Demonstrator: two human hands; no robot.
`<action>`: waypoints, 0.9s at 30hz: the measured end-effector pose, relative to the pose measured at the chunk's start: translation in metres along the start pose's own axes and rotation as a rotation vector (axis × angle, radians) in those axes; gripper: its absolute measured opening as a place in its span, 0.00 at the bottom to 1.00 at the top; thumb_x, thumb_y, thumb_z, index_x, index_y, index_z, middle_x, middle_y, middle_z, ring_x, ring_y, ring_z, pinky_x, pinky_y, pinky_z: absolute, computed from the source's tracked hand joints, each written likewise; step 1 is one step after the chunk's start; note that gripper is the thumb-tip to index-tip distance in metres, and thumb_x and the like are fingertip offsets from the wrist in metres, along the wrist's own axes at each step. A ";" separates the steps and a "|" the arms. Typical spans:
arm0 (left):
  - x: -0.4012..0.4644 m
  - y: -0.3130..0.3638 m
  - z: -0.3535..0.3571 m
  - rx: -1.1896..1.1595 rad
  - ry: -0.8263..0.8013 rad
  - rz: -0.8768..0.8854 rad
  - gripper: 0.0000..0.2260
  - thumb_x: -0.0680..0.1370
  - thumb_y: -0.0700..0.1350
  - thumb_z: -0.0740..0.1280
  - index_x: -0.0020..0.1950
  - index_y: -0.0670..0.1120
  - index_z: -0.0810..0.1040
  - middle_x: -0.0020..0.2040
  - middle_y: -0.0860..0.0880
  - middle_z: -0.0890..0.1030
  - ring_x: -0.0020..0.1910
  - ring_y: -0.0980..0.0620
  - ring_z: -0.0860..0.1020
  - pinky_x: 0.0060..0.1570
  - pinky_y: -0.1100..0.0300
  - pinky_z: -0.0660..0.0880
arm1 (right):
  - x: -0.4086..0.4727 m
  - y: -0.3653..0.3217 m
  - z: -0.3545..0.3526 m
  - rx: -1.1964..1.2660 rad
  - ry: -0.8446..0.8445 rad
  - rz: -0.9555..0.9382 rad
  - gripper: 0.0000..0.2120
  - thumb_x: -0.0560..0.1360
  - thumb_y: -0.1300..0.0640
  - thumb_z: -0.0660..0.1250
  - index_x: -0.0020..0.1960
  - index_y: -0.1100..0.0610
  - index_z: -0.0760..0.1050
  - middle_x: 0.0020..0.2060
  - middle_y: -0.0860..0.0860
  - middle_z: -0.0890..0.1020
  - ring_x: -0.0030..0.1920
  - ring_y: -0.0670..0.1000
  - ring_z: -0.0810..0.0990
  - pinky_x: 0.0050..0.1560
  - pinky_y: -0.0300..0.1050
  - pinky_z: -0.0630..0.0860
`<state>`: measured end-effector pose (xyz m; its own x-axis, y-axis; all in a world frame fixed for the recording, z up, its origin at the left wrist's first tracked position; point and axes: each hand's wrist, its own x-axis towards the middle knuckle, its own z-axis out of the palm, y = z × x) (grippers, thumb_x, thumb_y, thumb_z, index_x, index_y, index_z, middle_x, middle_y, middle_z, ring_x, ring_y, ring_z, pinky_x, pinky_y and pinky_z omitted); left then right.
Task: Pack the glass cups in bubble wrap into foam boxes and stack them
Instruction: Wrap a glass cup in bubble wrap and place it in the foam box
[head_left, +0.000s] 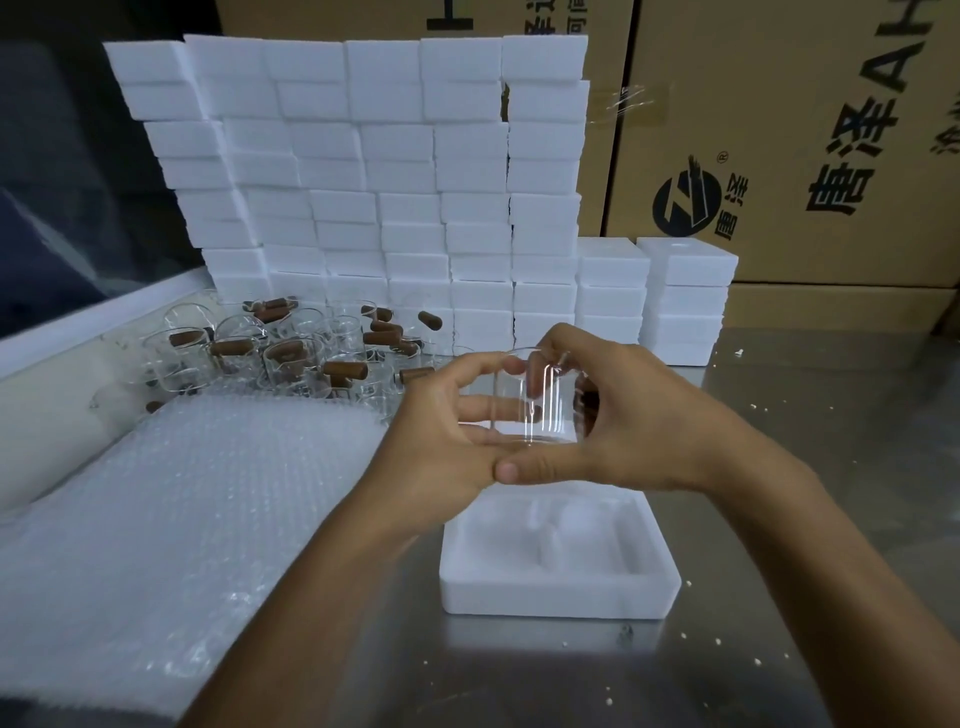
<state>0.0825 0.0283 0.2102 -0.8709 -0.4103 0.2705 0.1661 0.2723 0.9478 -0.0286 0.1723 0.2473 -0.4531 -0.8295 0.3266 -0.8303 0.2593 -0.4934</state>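
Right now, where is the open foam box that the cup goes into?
In the head view, the open foam box sits on the metal table at lower centre, just below both hands holding the glass cup, right of the bubble wrap.

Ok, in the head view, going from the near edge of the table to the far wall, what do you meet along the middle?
Open foam box → glass cup held in the left hand and right hand → stacked foam boxes → cardboard cartons.
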 end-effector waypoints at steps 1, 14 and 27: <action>0.000 0.000 -0.001 0.018 -0.009 -0.020 0.32 0.67 0.26 0.76 0.65 0.52 0.76 0.48 0.47 0.86 0.44 0.47 0.86 0.39 0.54 0.83 | 0.000 0.000 0.000 0.008 -0.017 0.007 0.35 0.52 0.23 0.72 0.49 0.43 0.71 0.42 0.39 0.79 0.35 0.43 0.78 0.36 0.42 0.75; -0.006 0.004 -0.062 0.984 0.507 -0.318 0.19 0.74 0.56 0.74 0.60 0.49 0.79 0.54 0.47 0.83 0.50 0.44 0.79 0.50 0.53 0.72 | 0.001 0.010 0.004 -0.151 0.007 0.049 0.41 0.63 0.42 0.80 0.71 0.41 0.66 0.45 0.32 0.74 0.40 0.31 0.74 0.30 0.28 0.64; -0.007 -0.007 -0.070 0.980 0.659 -0.348 0.08 0.77 0.42 0.70 0.39 0.43 0.80 0.41 0.41 0.82 0.39 0.40 0.78 0.40 0.54 0.70 | 0.002 0.026 0.000 -0.111 0.053 0.103 0.41 0.57 0.36 0.80 0.67 0.41 0.70 0.47 0.36 0.78 0.40 0.31 0.75 0.31 0.31 0.70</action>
<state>0.1193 -0.0315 0.2131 -0.3525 -0.8751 0.3316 -0.6929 0.4823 0.5360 -0.0512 0.1774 0.2348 -0.5518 -0.7691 0.3225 -0.8079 0.3970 -0.4355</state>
